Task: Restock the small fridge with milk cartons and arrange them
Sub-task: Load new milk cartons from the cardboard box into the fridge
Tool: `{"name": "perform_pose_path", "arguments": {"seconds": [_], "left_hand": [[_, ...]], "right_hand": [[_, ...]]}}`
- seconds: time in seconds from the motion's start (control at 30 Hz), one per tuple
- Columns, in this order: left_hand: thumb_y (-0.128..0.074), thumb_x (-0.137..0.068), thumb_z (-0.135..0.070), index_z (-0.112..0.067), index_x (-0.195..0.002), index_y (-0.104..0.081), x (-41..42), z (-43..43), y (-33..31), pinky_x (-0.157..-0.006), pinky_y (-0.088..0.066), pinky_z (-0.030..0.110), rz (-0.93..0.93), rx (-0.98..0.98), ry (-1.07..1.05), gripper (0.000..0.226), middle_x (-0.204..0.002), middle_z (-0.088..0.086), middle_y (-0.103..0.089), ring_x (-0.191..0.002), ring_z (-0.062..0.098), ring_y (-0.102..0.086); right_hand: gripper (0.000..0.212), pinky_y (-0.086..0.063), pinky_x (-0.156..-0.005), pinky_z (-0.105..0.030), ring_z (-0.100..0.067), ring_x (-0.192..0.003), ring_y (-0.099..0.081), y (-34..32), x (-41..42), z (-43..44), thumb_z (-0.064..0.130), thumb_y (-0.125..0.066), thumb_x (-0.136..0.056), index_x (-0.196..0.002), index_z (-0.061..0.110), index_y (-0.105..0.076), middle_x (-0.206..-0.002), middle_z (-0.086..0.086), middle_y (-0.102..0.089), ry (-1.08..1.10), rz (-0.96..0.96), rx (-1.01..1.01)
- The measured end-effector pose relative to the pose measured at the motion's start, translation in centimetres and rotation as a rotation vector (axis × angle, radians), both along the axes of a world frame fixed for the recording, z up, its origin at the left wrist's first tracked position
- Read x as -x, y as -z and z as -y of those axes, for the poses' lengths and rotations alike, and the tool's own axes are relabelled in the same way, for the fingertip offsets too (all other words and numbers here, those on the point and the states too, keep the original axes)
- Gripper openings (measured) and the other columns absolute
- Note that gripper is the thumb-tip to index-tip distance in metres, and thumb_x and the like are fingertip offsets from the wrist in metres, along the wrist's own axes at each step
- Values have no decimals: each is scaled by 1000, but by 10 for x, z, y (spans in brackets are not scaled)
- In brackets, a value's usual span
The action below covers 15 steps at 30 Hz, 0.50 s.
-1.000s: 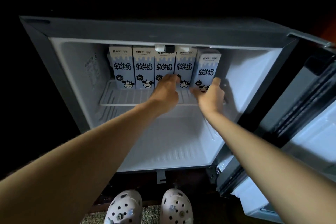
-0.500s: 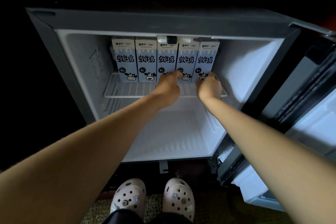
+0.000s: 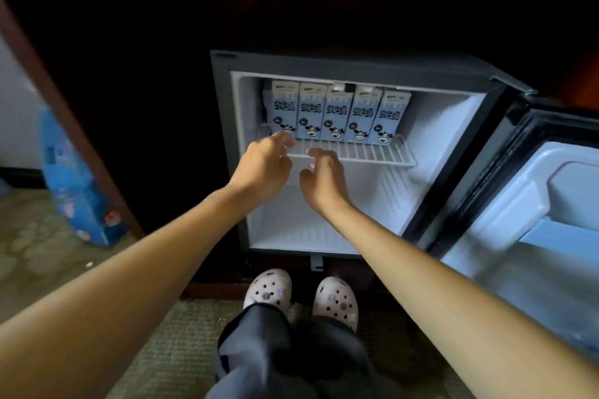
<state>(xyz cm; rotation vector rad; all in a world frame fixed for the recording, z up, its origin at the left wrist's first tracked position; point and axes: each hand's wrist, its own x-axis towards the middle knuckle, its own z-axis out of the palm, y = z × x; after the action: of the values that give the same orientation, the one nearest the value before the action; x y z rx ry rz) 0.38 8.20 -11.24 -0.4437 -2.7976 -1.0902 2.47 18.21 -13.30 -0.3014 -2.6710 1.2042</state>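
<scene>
white wire shelf, cartons at back; left hand, right hand at front edge, grips loose, empty.

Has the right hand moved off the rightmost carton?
Yes. The right hand has drawn back and left from the rightmost carton, to the front of the wire shelf.

Open small fridge, door swung to the right. Five milk cartons stand upright, side by side, at the back of the wire shelf. The left hand and right hand, fingers loosely curled and holding nothing, hover close together before the shelf's front edge. Pale clogs stand on carpet below.
</scene>
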Motion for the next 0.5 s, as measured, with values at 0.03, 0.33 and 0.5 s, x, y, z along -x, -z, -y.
{"name": "perform_pose_path", "arguments": {"seconds": [0.03,0.33,0.5], "left_hand": [[-43,-87,0,-8,-123,-55,-13,20,0,-92,-44,29,-6,-1,-46,39,-120,14,-63,-114,27,-58],[-45,-88,-8,-12,-120,-57,-148,216,27,-91,-44,37,84,73,-546,34,-119,16,-64,-111,36,-57],[-47,-86,-9,-9,-114,-61,-231,298,68,-92,-46,35,338,94,-712,31,-116,16,-65,-110,34,-58]], "right_hand": [[39,-44,-92,-30,-29,-120,-51,-5,-10,19,-1,-44,-91,-129,2,-47,-134,-16,-46,-31,-16,8],[28,-48,-81,-34,-31,-104,-59,-2,-114,203,8,-44,-91,-115,9,-59,-119,-13,-60,-342,99,16],[29,-44,-80,-28,-32,-111,-57,25,-171,291,11,-42,-91,-109,7,-64,-119,-15,-62,-614,284,-137]]}}
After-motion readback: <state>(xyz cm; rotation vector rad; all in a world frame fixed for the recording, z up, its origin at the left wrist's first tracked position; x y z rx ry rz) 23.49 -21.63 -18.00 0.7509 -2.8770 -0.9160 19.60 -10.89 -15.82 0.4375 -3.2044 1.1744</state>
